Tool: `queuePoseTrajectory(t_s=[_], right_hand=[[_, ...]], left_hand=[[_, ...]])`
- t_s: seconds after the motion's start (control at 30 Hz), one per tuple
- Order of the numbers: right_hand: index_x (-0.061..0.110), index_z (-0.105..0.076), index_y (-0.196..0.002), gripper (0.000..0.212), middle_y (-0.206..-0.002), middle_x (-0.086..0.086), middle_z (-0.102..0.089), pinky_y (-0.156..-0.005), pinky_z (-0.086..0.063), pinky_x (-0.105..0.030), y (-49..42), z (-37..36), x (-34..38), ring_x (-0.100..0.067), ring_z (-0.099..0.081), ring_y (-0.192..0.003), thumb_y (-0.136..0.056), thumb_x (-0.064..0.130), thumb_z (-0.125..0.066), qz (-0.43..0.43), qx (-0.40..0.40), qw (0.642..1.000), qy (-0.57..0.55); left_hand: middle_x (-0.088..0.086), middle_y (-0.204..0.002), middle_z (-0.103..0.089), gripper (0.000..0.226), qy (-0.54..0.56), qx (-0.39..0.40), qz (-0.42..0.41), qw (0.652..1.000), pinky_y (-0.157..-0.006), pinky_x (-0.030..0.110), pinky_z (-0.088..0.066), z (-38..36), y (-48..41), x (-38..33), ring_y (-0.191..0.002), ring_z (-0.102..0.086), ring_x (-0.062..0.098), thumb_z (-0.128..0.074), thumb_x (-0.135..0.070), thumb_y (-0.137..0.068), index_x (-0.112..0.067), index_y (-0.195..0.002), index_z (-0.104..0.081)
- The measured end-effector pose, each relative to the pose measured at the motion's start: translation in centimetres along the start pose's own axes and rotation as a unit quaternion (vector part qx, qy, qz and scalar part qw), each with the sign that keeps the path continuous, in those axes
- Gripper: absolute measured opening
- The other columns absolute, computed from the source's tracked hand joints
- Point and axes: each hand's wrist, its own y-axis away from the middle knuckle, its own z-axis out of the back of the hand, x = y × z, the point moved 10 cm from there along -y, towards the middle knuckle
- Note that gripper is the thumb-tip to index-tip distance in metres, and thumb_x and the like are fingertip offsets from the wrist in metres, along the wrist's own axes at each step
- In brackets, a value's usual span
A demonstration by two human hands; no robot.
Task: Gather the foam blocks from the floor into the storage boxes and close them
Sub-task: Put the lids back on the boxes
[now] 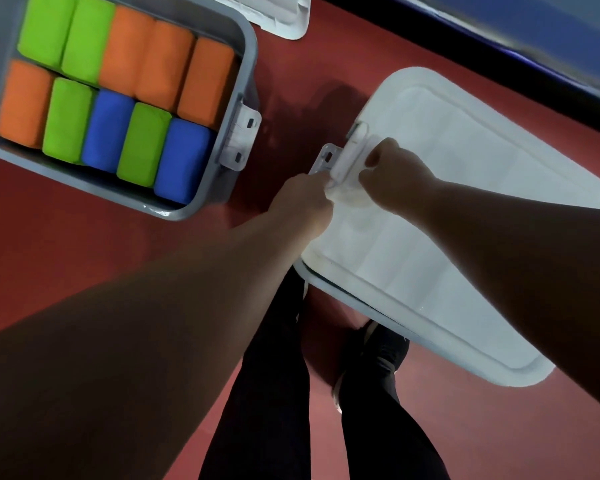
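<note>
Dim, motion-blurred, glaring white, wide-angle distortion

Open box (249, 53) cropped by top and left edges; spare lid (284, 22) cropped at top. Contents hidden beneath shut lid (465, 202). Latch (352, 157) mostly covered by left hand (302, 199) and right hand (395, 174). Blurred throughout.

A smooth, dark red floor (84, 220) was seen across nearly the whole view. It was unevenly lit: a paler, pinkish tone was shown on the stretch at the bottom right (499, 445), while a deeper red was shown toward the left and the middle. A soft, dark shadow (312, 109) was cast on the floor near the upper middle. Along the upper right, the floor was bordered by a black band (499, 64) set on a diagonal. Beyond it a blue surface (551, 26) was seen, blurred; whether it was a wall or a mat could not be told.
</note>
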Motion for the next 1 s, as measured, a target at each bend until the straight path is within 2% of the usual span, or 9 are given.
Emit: queuePoseTrajectory(t_s=[0.17, 0.23, 0.37, 0.47, 0.6, 0.7, 0.77, 0.93, 1.0], right_hand=[[0.006, -0.050, -0.123, 0.033, -0.118, -0.018, -0.062, -0.076, -0.041, -0.033, -0.5, 0.0, 0.4, -0.027, -0.052, -0.091, -0.095, 0.023, -0.053, -0.004, 0.008, 1.000, 0.026], [0.007, -0.050, -0.123, 0.033, -0.116, -0.017, -0.063, -0.075, -0.043, -0.034, -0.2, -0.8, 0.7, -0.028, -0.053, -0.090, -0.095, 0.025, -0.053, 0.008, 0.031, 0.998, 0.052], [0.011, -0.050, -0.120, 0.029, -0.111, -0.011, -0.061, -0.075, -0.045, -0.036, 1.0, -2.6, 0.9, -0.028, -0.056, -0.091, -0.096, 0.028, -0.053, 0.029, 0.072, 0.993, 0.086], [0.011, -0.052, -0.120, 0.028, -0.113, -0.013, -0.063, -0.075, -0.042, -0.033, 1.4, -3.2, 1.4, -0.029, -0.056, -0.092, -0.096, 0.026, -0.052, 0.039, 0.086, 0.990, 0.101], [0.007, -0.055, -0.123, 0.028, -0.106, -0.009, -0.059, -0.077, -0.040, -0.031, 1.6, -4.2, 2.2, -0.025, -0.052, -0.091, -0.099, 0.020, -0.049, 0.053, 0.114, 0.986, 0.109], [0.007, -0.055, -0.121, 0.026, -0.108, -0.010, -0.060, -0.077, -0.043, -0.031, 1.3, -4.0, 2.3, -0.028, -0.055, -0.092, -0.099, 0.018, -0.047, 0.050, 0.103, 0.986, 0.117], [0.005, -0.058, -0.120, 0.026, -0.110, -0.011, -0.063, -0.077, -0.044, -0.031, 1.2, -4.1, 2.3, -0.032, -0.061, -0.098, -0.100, 0.014, -0.045, 0.058, 0.105, 0.983, 0.141], [0.013, -0.060, -0.108, 0.019, -0.103, -0.009, -0.068, -0.075, -0.048, -0.033, 0.8, -4.0, 0.9, -0.031, -0.067, -0.098, -0.097, 0.011, -0.044, 0.061, 0.113, 0.986, 0.109], [0.015, -0.059, -0.102, 0.016, -0.099, -0.008, -0.068, -0.081, -0.056, -0.041, 0.8, -4.0, 0.1, -0.031, -0.067, -0.094, -0.096, 0.013, -0.045, 0.056, 0.121, 0.990, 0.044]], left_hand=[[0.000, -0.119, -0.069, 0.040, 0.001, 0.017, 0.038, 0.999, -0.077, 0.029, -0.051, 0.1, -0.4, 0.9, -0.105, -0.067, 0.022, -0.063, -0.019, -0.093, -0.026, -0.132, -0.067], [0.004, -0.114, -0.071, 0.037, -0.016, 0.028, 0.051, 0.998, -0.082, 0.033, -0.058, -0.3, 0.1, 1.3, -0.104, -0.069, 0.025, -0.064, -0.014, -0.090, -0.017, -0.127, -0.070], [0.006, -0.115, -0.070, 0.041, -0.038, 0.012, 0.068, 0.997, -0.077, 0.029, -0.056, -1.2, 1.2, 2.3, -0.101, -0.069, 0.024, -0.067, -0.014, -0.088, -0.013, -0.129, -0.068], [0.008, -0.123, -0.069, 0.043, -0.061, 0.013, 0.067, 0.996, -0.089, 0.033, -0.058, -1.4, 1.1, 2.6, -0.112, -0.068, 0.026, -0.064, -0.014, -0.092, -0.012, -0.135, -0.065], [0.006, -0.121, -0.070, 0.038, -0.061, 0.033, 0.072, 0.995, -0.093, 0.038, -0.059, -1.3, 0.8, 2.9, -0.110, -0.068, 0.026, -0.070, -0.018, -0.093, -0.013, -0.130, -0.068], [0.005, -0.113, -0.069, 0.036, -0.024, 0.046, 0.092, 0.994, -0.082, 0.037, -0.059, -1.1, 0.6, 2.9, -0.102, -0.069, 0.025, -0.073, -0.026, -0.090, -0.012, -0.123, -0.067], [0.005, -0.110, -0.067, 0.050, 0.033, 0.036, 0.119, 0.992, -0.070, 0.034, -0.056, -0.5, 0.3, 3.2, -0.093, -0.068, 0.023, -0.076, -0.038, -0.084, -0.011, -0.124, -0.062], [0.008, -0.137, -0.057, 0.081, 0.114, 0.016, 0.127, 0.985, -0.098, 0.041, -0.052, 0.8, -1.7, 2.6, -0.108, -0.058, 0.022, -0.071, -0.043, -0.085, -0.011, -0.153, -0.040], [0.006, -0.137, -0.057, 0.083, 0.138, 0.002, 0.132, 0.982, -0.094, 0.036, -0.049, 1.3, -2.3, 2.6, -0.107, -0.055, 0.019, -0.075, -0.045, -0.084, -0.009, -0.152, -0.043]])
